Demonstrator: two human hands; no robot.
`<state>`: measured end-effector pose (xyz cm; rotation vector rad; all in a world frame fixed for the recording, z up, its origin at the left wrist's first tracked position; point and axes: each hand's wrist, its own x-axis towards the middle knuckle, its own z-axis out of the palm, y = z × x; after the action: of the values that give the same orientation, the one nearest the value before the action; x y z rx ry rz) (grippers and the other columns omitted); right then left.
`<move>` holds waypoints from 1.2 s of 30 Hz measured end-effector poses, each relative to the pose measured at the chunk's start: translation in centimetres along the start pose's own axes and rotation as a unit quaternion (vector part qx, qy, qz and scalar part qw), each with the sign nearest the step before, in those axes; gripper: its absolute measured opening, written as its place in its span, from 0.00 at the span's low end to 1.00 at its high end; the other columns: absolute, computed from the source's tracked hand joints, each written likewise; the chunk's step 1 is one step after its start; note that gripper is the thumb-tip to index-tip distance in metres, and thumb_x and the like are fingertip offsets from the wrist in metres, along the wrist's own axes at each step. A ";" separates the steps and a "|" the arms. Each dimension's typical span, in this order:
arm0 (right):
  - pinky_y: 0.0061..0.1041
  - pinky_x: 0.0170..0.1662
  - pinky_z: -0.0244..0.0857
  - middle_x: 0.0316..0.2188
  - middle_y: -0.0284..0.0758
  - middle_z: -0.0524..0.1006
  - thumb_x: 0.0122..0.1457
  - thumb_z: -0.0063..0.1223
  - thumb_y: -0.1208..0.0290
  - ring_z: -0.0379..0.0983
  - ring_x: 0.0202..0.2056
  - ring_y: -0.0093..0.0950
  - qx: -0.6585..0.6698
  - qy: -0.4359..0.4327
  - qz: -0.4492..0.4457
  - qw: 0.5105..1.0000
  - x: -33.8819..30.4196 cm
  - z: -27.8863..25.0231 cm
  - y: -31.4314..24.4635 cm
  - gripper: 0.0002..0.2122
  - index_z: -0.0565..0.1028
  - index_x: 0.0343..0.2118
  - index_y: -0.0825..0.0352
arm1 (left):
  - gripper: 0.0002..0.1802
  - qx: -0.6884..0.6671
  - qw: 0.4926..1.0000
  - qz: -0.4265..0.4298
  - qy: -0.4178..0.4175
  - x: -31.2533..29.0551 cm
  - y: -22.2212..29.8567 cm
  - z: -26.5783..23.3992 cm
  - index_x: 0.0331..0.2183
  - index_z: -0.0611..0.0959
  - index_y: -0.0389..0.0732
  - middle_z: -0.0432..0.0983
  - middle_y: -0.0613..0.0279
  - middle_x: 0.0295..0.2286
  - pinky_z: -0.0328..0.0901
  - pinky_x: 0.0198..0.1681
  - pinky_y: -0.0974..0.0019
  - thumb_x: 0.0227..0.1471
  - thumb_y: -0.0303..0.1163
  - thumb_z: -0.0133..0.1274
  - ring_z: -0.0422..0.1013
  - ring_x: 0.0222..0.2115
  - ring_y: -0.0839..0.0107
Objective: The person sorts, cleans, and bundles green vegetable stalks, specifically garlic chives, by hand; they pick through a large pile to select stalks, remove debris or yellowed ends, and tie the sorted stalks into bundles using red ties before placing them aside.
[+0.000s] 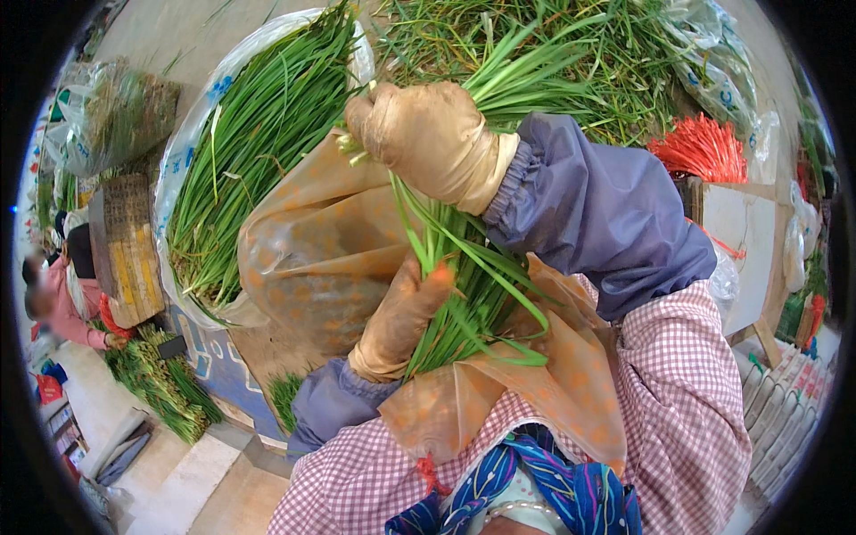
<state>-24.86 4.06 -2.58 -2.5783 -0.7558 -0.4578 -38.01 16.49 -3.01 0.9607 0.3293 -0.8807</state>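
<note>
My right hand (423, 134), in a tan glove, is closed around a bunch of garlic chives (522, 80). Pale stem ends poke out at the left of the fist, and the leaves fan out to the far right. Nearer my body, my gloved left hand (401, 312) grips another bunch of garlic chives (486, 316), its leaves lying across my lap. A bright orange-red spot shows at the left thumb; I cannot make out what it is. Beneath both hands spreads a translucent orange-patterned plastic apron (312, 250).
A large pile of chives (259, 152) lies on white plastic sheeting (169, 192) at the left. Loose greens (615, 53) heap up at the far side. Red ties (700, 150) stand at the right by a white board (738, 241). Another person (76, 294) works at far left.
</note>
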 end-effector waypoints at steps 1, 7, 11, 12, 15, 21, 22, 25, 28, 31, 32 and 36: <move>0.33 0.26 0.70 0.23 0.38 0.76 0.46 0.52 0.72 0.76 0.27 0.36 0.005 -0.017 0.008 1.000 0.0 0.2 -0.3 0.05 0.73 0.28 0.62 | 0.33 0.055 0.998 0.001 0.029 0.5 0.3 0.4 0.51 0.65 0.36 0.69 0.61 0.44 0.65 0.44 0.67 0.50 0.47 0.55 0.68 0.41 0.71; 0.23 0.31 0.69 0.25 0.34 0.78 0.50 0.57 0.70 0.76 0.28 0.25 0.208 0.087 0.072 0.972 2.3 1.5 4.4 0.06 0.79 0.31 0.63 | 0.17 0.097 0.994 0.032 0.038 2.6 -1.1 -0.5 0.42 0.73 0.33 0.74 0.60 0.35 0.65 0.37 0.71 0.53 0.33 0.52 0.69 0.34 0.74; 0.22 0.29 0.67 0.28 0.41 0.78 0.54 0.49 0.72 0.73 0.27 0.28 0.517 0.243 0.076 0.817 6.0 -1.6 22.4 0.07 0.76 0.28 0.71 | 0.17 0.049 0.999 -0.005 0.018 2.7 -0.6 0.7 0.43 0.73 0.33 0.74 0.60 0.35 0.66 0.36 0.71 0.53 0.33 0.52 0.70 0.34 0.74; 0.22 0.29 0.68 0.28 0.39 0.78 0.55 0.49 0.72 0.73 0.27 0.26 0.267 0.180 0.196 0.926 5.0 -4.0 24.6 0.08 0.77 0.30 0.70 | 0.17 0.042 0.999 -0.016 0.016 2.6 -0.2 0.9 0.43 0.73 0.33 0.74 0.60 0.35 0.66 0.36 0.71 0.53 0.33 0.52 0.70 0.34 0.74; 0.22 0.27 0.68 0.28 0.34 0.79 0.58 0.48 0.68 0.72 0.25 0.23 0.287 -0.017 0.339 0.895 4.8 -4.2 17.8 0.09 0.79 0.32 0.66 | 0.17 0.030 0.996 -0.004 0.085 2.4 -0.5 0.5 0.43 0.73 0.33 0.74 0.61 0.34 0.67 0.35 0.70 0.53 0.32 0.52 0.69 0.33 0.75; 0.29 0.39 0.66 0.32 0.41 0.78 0.45 0.59 0.45 0.74 0.36 0.31 0.223 -0.342 0.199 0.891 4.5 -2.5 4.2 0.25 0.78 0.36 0.64 | 0.17 0.035 0.999 0.014 0.018 3.4 -0.7 0.9 0.43 0.72 0.33 0.74 0.62 0.35 0.67 0.36 0.70 0.53 0.31 0.52 0.69 0.34 0.75; 0.32 0.41 0.66 0.33 0.43 0.77 0.44 0.60 0.48 0.74 0.37 0.36 0.226 -0.370 0.186 0.882 4.4 -2.2 3.4 0.23 0.78 0.36 0.64 | 0.16 0.048 0.998 0.021 0.017 3.5 -0.8 0.8 0.43 0.73 0.34 0.74 0.62 0.35 0.67 0.36 0.71 0.53 0.31 0.52 0.69 0.34 0.74; 0.32 0.38 0.67 0.29 0.41 0.78 0.46 0.58 0.54 0.75 0.33 0.36 0.207 -0.356 0.122 0.903 4.4 0.6 3.1 0.19 0.78 0.36 0.63 | 0.15 -0.002 0.998 0.007 0.056 3.4 -1.0 0.8 0.43 0.73 0.34 0.74 0.62 0.35 0.67 0.36 0.72 0.53 0.31 0.52 0.70 0.34 0.75; 0.33 0.38 0.68 0.27 0.41 0.78 0.50 0.50 0.59 0.74 0.30 0.35 0.274 -0.195 0.182 0.924 5.5 1.3 5.0 0.14 0.79 0.31 0.64 | 0.14 0.005 0.998 -0.020 0.067 2.7 -0.2 0.5 0.41 0.74 0.34 0.75 0.62 0.33 0.67 0.34 0.72 0.53 0.29 0.51 0.71 0.32 0.75; 0.20 0.34 0.68 0.31 0.34 0.78 0.55 0.44 0.75 0.72 0.32 0.24 0.364 -0.008 0.135 0.921 5.8 -0.5 13.8 0.08 0.76 0.34 0.62 | 0.14 0.022 0.998 -0.027 0.055 2.8 -0.3 1.4 0.40 0.75 0.33 0.75 0.63 0.32 0.67 0.34 0.71 0.53 0.30 0.51 0.71 0.30 0.76; 0.20 0.35 0.67 0.32 0.34 0.77 0.55 0.42 0.75 0.72 0.33 0.25 0.550 0.021 0.150 0.822 4.8 0.2 18.2 0.09 0.75 0.35 0.60 | 0.14 0.036 0.998 -0.037 0.029 2.9 -0.2 2.2 0.41 0.75 0.33 0.75 0.63 0.32 0.67 0.34 0.71 0.53 0.30 0.51 0.71 0.30 0.76; 0.32 0.38 0.69 0.28 0.40 0.78 0.50 0.53 0.53 0.75 0.31 0.35 0.189 -0.252 0.108 0.943 5.0 -1.7 4.7 0.17 0.79 0.33 0.64 | 0.16 0.048 0.997 0.005 0.053 2.7 -0.4 0.5 0.42 0.73 0.33 0.74 0.62 0.34 0.67 0.35 0.71 0.52 0.30 0.52 0.70 0.32 0.74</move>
<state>-18.55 1.83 -0.40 -2.3780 -0.6285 0.3989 -36.71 14.64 -4.56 1.0997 0.3752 -0.8433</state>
